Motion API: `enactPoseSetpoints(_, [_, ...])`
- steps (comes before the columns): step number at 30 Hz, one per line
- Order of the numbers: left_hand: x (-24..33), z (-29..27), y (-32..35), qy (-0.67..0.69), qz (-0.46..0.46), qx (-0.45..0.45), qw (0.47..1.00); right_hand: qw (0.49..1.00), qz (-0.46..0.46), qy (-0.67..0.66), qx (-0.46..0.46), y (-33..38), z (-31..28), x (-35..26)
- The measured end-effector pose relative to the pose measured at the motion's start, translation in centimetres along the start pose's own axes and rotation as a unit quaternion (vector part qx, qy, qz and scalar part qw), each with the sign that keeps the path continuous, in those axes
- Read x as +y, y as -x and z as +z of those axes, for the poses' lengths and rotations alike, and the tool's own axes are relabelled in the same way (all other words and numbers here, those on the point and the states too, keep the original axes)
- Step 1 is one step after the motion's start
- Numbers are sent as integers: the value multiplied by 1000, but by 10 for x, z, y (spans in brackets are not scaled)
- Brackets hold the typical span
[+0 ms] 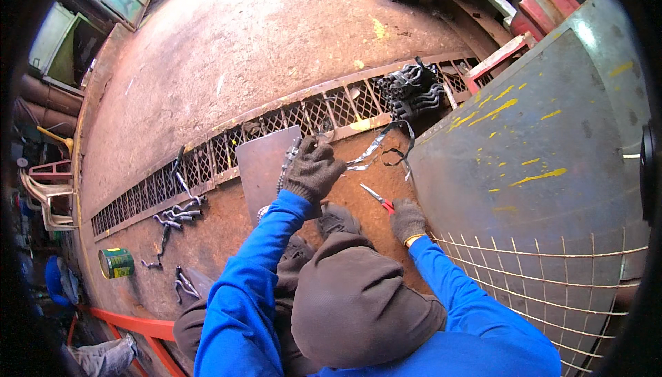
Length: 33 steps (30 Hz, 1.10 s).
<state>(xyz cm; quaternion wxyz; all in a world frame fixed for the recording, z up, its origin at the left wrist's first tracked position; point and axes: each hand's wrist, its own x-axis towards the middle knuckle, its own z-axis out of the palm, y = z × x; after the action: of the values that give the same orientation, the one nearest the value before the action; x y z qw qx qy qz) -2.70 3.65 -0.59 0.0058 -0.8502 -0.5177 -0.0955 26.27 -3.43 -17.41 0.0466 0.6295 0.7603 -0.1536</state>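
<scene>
- Scissors (377, 197) with red handles sit in the right grip (408, 222), the gloved fingers closed on the handles; the blades point up and left, away from the palm.
- Left grip (314, 170), gloved too, is over a flat metal plate (263, 170); a ribbed grey piece (288, 160) lies along its left side — I cannot tell whether the fingers close on it or only touch it.
- Green tin (118, 263) stands out on the brown floor (221, 256) at far left, well apart from both hands, its mouth dark and its contents hidden.
- Counted: one pair of scissors, one plate, one tin, one heap of black curved hoses (414, 91) on the grating (338, 104) — the hoses overlap too much to number.
- Silver strip (369, 151), one, lies right of the left grip, near a looped black strap (395, 155).
</scene>
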Motion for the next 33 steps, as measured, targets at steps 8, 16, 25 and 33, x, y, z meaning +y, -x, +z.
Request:
enactPoseSetpoints(8, [-1, 1, -2, 3, 11, -13, 1000, 997, 19, -15, -80, -5, -24, 0])
enactPoseSetpoints(16, [0, -1, 0, 21, 12, 32, 999, 986, -8, -86, -144, 1, -30, -3])
enactPoseSetpoints(25, [0, -16, -4, 37, -4, -1, 999, 723, 31, -586, -364, 29, -89, -24])
enactPoseSetpoints(33, [-4, -4, -4, 50, 19, 62, 997, 650, -55, -671, -353, 3, -68, -31])
